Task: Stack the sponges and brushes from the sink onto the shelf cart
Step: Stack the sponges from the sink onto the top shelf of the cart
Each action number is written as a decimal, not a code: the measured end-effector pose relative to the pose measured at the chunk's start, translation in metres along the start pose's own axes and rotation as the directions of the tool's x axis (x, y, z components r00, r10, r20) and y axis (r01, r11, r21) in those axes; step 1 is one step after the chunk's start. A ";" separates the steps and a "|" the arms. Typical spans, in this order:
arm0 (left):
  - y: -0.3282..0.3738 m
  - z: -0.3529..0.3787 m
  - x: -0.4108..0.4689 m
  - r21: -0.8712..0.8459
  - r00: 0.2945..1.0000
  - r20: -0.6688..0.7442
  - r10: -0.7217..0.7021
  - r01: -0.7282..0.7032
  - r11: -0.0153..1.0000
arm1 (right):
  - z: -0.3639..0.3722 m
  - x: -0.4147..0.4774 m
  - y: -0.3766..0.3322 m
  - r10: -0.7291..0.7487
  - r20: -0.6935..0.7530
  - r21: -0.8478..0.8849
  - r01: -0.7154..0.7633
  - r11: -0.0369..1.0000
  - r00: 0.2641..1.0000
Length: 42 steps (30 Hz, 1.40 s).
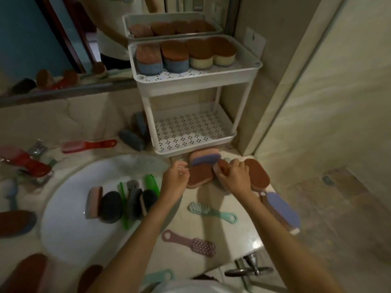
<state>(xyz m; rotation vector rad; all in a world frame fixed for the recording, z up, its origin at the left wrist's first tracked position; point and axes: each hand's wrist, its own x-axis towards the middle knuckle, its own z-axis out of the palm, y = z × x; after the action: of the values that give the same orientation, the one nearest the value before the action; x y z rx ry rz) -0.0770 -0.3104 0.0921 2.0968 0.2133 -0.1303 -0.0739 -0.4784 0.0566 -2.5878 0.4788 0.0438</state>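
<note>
Right hand [232,176] fingers gripping oval scratchy sponge [223,167], left hand [174,177] curled, hold unclear

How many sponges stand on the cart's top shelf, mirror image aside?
4, in one row on the top shelf: two blue-bottomed sponges at left, two cream-bottomed sponges at right. Any behind them would be hidden.

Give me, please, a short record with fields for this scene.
shelf cart: four sponges stand on its top tier
sink: holds loose sponges and green brushes
right hand: grips a brown-topped sponge before the cart
left hand: beside a flat brown sponge, grip unclear
counter: mint brush, pink brush
</note>
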 end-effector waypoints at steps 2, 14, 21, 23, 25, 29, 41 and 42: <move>-0.018 0.012 0.003 0.123 0.994 0.076 -0.076 0.066 0.990 | 0.007 0.003 0.008 0.038 0.085 -0.087 -0.031 0.996 0.996; -0.038 0.057 0.037 0.626 0.916 0.401 -0.009 -0.267 0.733 | 0.009 0.009 0.017 0.071 0.153 -0.090 -0.057 0.994 0.986; -0.034 0.067 0.042 0.735 0.911 0.407 0.060 -0.366 0.571 | -0.015 0.003 0.017 -0.005 0.048 -0.056 0.008 0.998 0.999; -0.031 0.064 0.041 0.710 0.905 0.423 0.046 -0.362 0.604 | -0.022 0.003 0.017 -0.052 -0.001 -0.032 0.052 0.998 0.999; -0.022 0.056 0.037 0.675 0.907 0.418 0.053 -0.348 0.651 | -0.029 0.004 0.018 -0.082 -0.080 0.020 0.084 0.996 0.993; 0.016 0.021 0.027 0.593 0.923 0.318 0.216 -0.372 0.714 | -0.050 0.009 0.005 -0.099 -0.228 0.190 0.144 0.971 0.969; 0.138 -0.094 0.022 0.588 0.671 -0.175 0.720 -0.515 0.624 | -0.144 0.029 -0.108 -0.280 -0.641 0.348 0.596 0.724 0.715; 0.144 -0.101 0.026 0.601 0.650 -0.188 0.736 -0.516 0.610 | -0.153 0.033 -0.115 -0.268 -0.625 0.382 0.587 0.714 0.733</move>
<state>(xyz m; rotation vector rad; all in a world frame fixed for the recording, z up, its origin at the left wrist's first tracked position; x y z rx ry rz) -0.0210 -0.2932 0.2600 2.5686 -0.3966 0.8141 -0.0122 -0.4698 0.2405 -2.0104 -0.0019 -0.8839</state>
